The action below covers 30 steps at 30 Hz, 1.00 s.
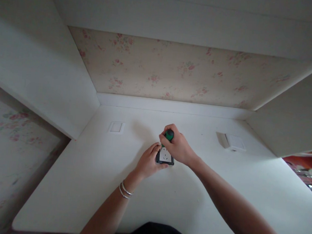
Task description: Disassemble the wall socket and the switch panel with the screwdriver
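Observation:
In the middle of the white desk lies a wall socket (165,155) with a white face and a dark frame. My left hand (149,161) grips it from the left side, thumb along its near edge and fingers at the far left corner. A screwdriver (168,134) with a green and black handle stands over the socket's far edge. Around its handle my right hand (178,145) is closed. The screwdriver's tip is hidden by my fingers, so I cannot tell what it touches.
A square white frame (116,127) lies on the white desk (107,206) to the left. On the right, a white box-like piece (234,142) rests a little raised. White panels enclose the desk at left and right, with a shelf overhead and floral wallpaper (159,69) behind.

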Available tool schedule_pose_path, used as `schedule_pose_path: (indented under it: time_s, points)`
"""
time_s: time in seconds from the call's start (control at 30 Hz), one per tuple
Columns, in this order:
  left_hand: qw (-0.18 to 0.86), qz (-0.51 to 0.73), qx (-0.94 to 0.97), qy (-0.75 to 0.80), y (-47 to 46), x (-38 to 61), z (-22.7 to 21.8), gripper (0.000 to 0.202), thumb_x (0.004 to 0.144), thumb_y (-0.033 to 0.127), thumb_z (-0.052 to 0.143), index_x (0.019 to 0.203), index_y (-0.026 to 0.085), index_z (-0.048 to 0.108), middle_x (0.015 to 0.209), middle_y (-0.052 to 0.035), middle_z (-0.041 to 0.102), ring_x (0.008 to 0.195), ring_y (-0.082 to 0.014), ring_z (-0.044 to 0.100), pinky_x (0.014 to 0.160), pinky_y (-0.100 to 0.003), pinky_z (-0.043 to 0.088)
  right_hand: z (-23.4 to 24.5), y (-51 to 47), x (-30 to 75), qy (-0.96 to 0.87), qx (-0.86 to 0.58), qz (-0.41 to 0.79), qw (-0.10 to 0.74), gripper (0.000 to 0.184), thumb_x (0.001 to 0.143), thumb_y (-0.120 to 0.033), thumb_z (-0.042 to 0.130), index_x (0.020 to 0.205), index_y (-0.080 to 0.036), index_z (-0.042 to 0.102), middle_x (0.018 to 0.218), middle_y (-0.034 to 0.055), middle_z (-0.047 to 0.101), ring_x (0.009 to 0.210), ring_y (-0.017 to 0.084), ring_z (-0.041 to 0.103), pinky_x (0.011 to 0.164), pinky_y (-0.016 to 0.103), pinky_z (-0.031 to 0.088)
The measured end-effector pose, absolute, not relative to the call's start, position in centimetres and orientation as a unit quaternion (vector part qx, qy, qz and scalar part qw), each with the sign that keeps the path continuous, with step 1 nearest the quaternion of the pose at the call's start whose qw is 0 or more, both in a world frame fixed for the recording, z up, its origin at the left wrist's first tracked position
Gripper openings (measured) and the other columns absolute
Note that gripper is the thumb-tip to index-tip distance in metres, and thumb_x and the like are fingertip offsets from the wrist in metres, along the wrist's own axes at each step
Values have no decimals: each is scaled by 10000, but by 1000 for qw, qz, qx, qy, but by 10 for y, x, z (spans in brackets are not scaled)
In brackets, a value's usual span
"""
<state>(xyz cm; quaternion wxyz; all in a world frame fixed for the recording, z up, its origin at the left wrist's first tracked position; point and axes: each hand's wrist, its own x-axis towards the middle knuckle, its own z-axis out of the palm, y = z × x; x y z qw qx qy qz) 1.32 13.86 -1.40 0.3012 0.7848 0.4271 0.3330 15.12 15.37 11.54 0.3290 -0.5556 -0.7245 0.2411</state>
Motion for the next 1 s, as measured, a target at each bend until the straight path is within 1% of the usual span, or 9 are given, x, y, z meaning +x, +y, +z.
schedule_pose_path:
  time_s: [0.2, 0.3, 0.37, 0.43, 0.57, 0.67, 0.73, 0.83, 1.0]
  points:
    - [292, 331, 782, 440, 138, 14, -18, 821, 635, 408, 788, 1325, 224, 384, 1342, -107, 436, 1240, -287, 427, 1058, -437, 357, 117, 159, 161, -720, -501, 327, 352, 172, 782, -239, 495, 931, -234, 410, 819, -24, 597, 684, 141, 557, 650, 286, 421]
    - [295, 329, 782, 440, 138, 14, -18, 795, 649, 404, 778, 1321, 229, 391, 1335, -103, 443, 1233, -290, 437, 1041, -438, 377, 119, 160, 161, -732, -487, 344, 330, 202, 736, -189, 509, 912, -229, 418, 836, -25, 599, 705, 137, 551, 661, 282, 420]
    - [294, 329, 781, 442, 137, 14, -18, 789, 649, 401, 778, 1317, 224, 395, 1340, -101, 439, 1239, -290, 431, 1044, -437, 373, 121, 160, 161, -734, -499, 340, 311, 200, 725, -187, 529, 895, -231, 431, 826, -27, 605, 701, 140, 555, 652, 277, 416]
    - [292, 328, 782, 442, 137, 14, -18, 800, 641, 401, 783, 1316, 217, 394, 1351, -100, 428, 1248, -287, 419, 1057, -432, 360, 123, 159, 161, -727, -530, 306, 311, 191, 747, -250, 567, 891, -235, 443, 792, -26, 608, 683, 148, 563, 639, 277, 411]
    - [289, 328, 785, 438, 137, 14, -18, 812, 641, 399, 784, 1323, 217, 384, 1359, -101, 419, 1262, -282, 401, 1070, -428, 346, 126, 158, 157, -712, -574, 208, 346, 289, 786, -445, 598, 939, -240, 465, 771, -10, 607, 676, 163, 579, 633, 276, 401]
    - [287, 333, 786, 435, 137, 14, -19, 795, 650, 402, 777, 1319, 220, 387, 1358, -102, 422, 1264, -281, 401, 1068, -433, 347, 126, 157, 154, -730, -579, 148, 332, 264, 826, -476, 554, 902, -234, 481, 749, -4, 599, 658, 161, 573, 619, 265, 382]
    - [288, 333, 785, 436, 137, 14, -19, 793, 648, 402, 777, 1317, 224, 391, 1357, -101, 425, 1259, -282, 408, 1067, -436, 349, 126, 156, 152, -745, -575, 121, 314, 198, 868, -423, 501, 897, -228, 483, 756, 3, 595, 648, 159, 563, 613, 262, 368]
    - [291, 331, 782, 442, 138, 14, -19, 810, 632, 408, 786, 1318, 233, 393, 1366, -97, 419, 1251, -285, 420, 1064, -439, 352, 128, 157, 154, -764, -556, 135, 297, 118, 880, -285, 435, 974, -221, 466, 815, 14, 596, 659, 154, 553, 609, 259, 357]
    - [293, 332, 782, 440, 138, 13, -16, 807, 632, 404, 786, 1318, 235, 396, 1359, -89, 430, 1248, -291, 424, 1055, -438, 364, 137, 159, 161, -806, -495, 191, 264, 237, 802, -186, 462, 1035, -227, 446, 923, 21, 589, 704, 146, 533, 624, 250, 364]
